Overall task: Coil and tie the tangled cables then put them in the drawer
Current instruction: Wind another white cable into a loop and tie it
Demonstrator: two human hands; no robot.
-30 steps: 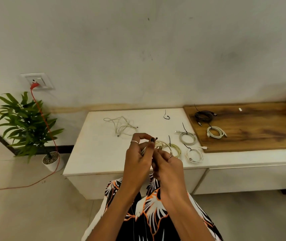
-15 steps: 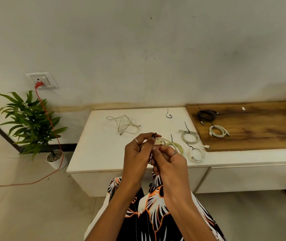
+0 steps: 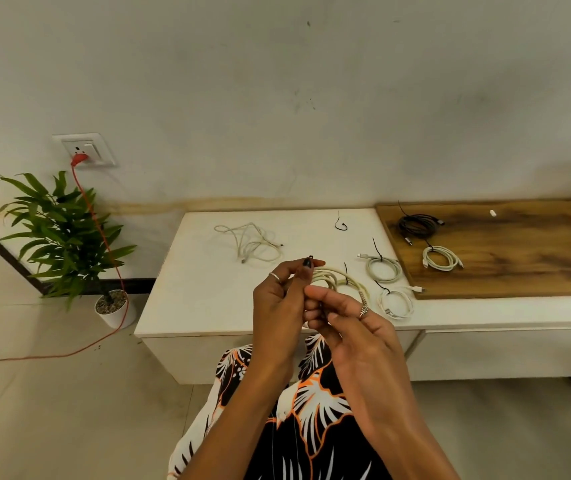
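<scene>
Both hands raised over the front edge of the white bench (image 3: 187, 299). Left hand (image 3: 277, 306) and right hand (image 3: 350, 327) have fingers curled together, pinching a coiled cream cable (image 3: 343, 282) with a black tie round it. Loose tangled cable (image 3: 253, 244) lies farther back on the bench. Two tied white coils (image 3: 383, 270) (image 3: 395, 303) just right of the hands; black coil (image 3: 417, 226) and another white coil (image 3: 441, 258) on the wooden board (image 3: 519, 258).

Tangled cable (image 3: 251, 244) left on cabinet top (image 3: 194, 289); coiled cables (image 3: 384, 270) right; wooden board (image 3: 519, 258) far right.
</scene>
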